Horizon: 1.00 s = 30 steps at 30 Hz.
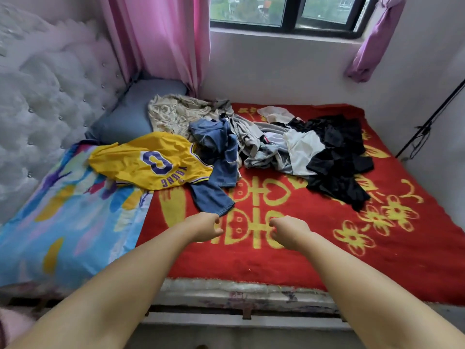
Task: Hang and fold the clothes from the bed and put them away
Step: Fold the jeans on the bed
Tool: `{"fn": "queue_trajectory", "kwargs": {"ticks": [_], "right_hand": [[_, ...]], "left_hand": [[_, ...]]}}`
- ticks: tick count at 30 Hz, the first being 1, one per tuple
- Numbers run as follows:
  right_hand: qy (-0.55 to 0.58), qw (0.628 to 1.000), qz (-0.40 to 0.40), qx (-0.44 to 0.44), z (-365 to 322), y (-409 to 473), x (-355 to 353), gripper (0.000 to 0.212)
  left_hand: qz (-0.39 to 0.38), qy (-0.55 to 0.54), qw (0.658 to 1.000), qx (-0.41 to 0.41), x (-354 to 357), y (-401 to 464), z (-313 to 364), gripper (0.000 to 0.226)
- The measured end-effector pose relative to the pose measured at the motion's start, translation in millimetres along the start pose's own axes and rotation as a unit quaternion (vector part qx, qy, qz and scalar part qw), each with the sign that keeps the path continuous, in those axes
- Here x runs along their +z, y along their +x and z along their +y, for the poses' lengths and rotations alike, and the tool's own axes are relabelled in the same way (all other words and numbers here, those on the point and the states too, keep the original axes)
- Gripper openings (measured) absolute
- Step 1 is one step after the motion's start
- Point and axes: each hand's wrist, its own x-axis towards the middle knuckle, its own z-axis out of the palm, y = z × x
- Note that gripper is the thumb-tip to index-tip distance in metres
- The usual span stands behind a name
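A heap of clothes lies across the middle of the bed. A yellow jersey (151, 161) with a purple number is at its left. Blue jeans (216, 157) lie beside it, one leg reaching toward me. Grey and white garments (299, 147) sit in the middle, black clothes (339, 157) at the right, and a beige patterned piece (173, 113) at the back. My left hand (205, 226) hovers just below the jeans' leg hem, fingers loosely curled and holding nothing. My right hand (289, 231) is beside it over the red blanket (327, 248), also loosely curled with nothing in it.
A colourful quilt (63, 222) covers the bed's left end, with a blue-grey pillow (130, 114) behind it. A white tufted headboard (45, 102) stands at the left. Pink curtains (161, 39) and a window (289, 13) are behind the bed. A black stand (427, 122) leans at the right wall.
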Motion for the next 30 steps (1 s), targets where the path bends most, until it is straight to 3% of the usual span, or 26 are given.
{"fn": "queue_trajectory", "kwargs": {"ticks": [8, 17, 23, 26, 30], "right_hand": [[0.017, 0.996, -0.081, -0.016, 10, 99, 18, 0.037], [0.036, 0.990, -0.121, -0.066, 46, 243, 20, 0.034], [0.066, 0.977, -0.179, -0.091, 20, 323, 66, 0.031], [0.113, 0.974, -0.179, -0.082, -10, 359, 96, 0.035], [0.216, 0.970, -0.107, -0.037, -44, 405, 130, 0.054]], "left_hand": [[-0.064, -0.007, 0.998, -0.021, -4, 100, -22, 0.048], [-0.053, -0.083, 0.987, -0.128, 9, 209, -43, 0.038], [-0.062, -0.132, 0.975, -0.168, 63, 254, -73, 0.046], [-0.047, -0.099, 0.980, -0.166, 95, 277, -99, 0.059], [-0.010, 0.024, 0.994, -0.108, 129, 318, -126, 0.077]]}}
